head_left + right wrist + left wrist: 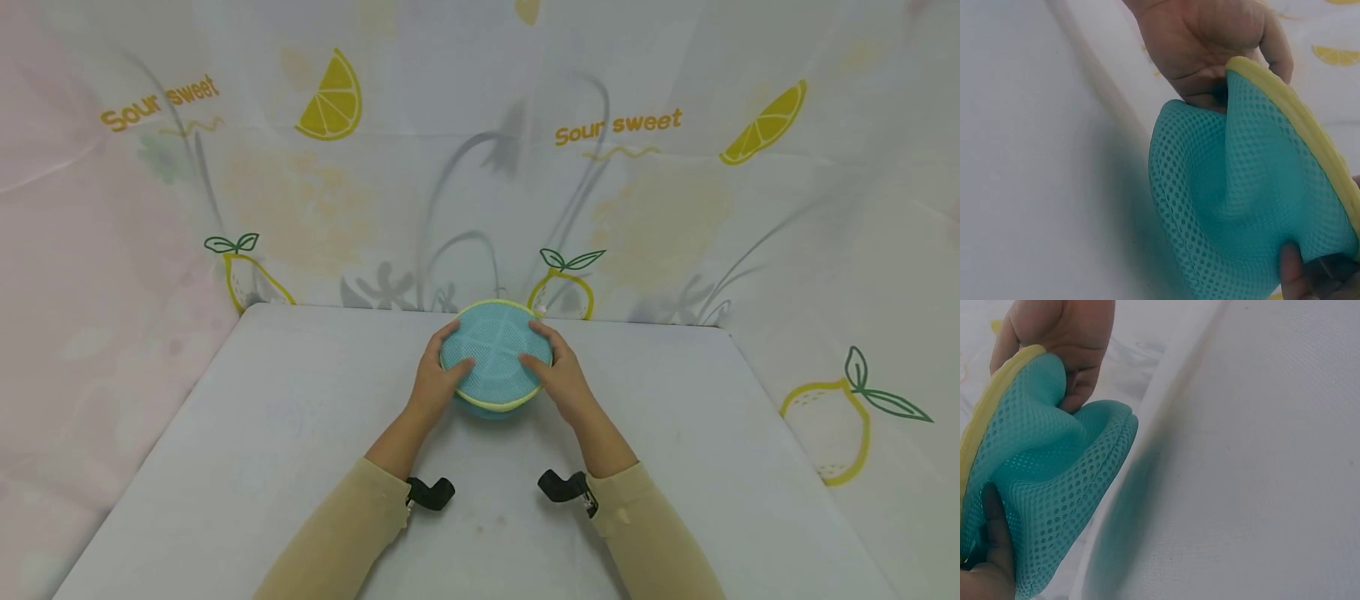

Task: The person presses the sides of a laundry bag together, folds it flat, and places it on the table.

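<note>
A round, light-blue mesh laundry bag (495, 350) with yellow edging is held over the far middle of the table. My left hand (437, 377) grips its left side, thumb on the upper face and fingers round the rim. On the opposite side my right hand (562, 377) holds it the same way. From the left wrist view, the mesh bag (1054, 469) looks soft, its wall dented inward beneath the yellow band. The right wrist view shows the same bag (1235, 187) with a folded side; fingertips press into the mesh there. Parts of the fingers are hidden behind the bag.
The white table (300, 467) ends at a back edge just beyond the bag. Behind it hangs a pale cloth (420, 192) printed with lemons and lettering. Black curved pieces (431, 493) stick out from both beige sleeves (345, 525) at the wrists.
</note>
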Demonstrator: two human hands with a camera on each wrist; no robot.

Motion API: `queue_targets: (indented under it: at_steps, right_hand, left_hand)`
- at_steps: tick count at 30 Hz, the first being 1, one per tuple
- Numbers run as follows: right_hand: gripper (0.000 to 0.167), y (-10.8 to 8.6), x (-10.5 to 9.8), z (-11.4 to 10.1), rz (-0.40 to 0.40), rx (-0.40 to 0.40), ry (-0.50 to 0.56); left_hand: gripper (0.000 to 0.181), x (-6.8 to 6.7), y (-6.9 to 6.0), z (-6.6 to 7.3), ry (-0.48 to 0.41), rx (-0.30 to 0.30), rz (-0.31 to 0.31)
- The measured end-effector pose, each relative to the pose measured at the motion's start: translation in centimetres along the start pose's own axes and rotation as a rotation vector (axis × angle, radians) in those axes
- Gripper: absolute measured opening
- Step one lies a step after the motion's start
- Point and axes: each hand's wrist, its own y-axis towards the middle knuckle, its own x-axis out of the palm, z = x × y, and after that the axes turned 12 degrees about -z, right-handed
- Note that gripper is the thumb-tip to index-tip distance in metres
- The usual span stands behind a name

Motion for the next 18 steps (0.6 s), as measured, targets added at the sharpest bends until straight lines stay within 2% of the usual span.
queue_targets:
  at_steps: [7,13,18]
  right_hand:
    - [0.063,-0.28,-0.5,-0.07,-0.054,-0.019,-0.131]
    - [0.065,-0.4,-0.89,-0.33,-0.084,0.023,-0.224]
    - [0.064,-0.6,-0.99,-0.73,-0.085,0.065,-0.248]
  left_hand:
    - [0.069,0.16,-0.19,-0.07,-0.087,0.005,0.034]
    - [0.069,0.33,-0.19,-0.25,-0.113,0.004,0.046]
    - [0.069,0.41,-0.17,-0.35,-0.106,0.008,0.034]
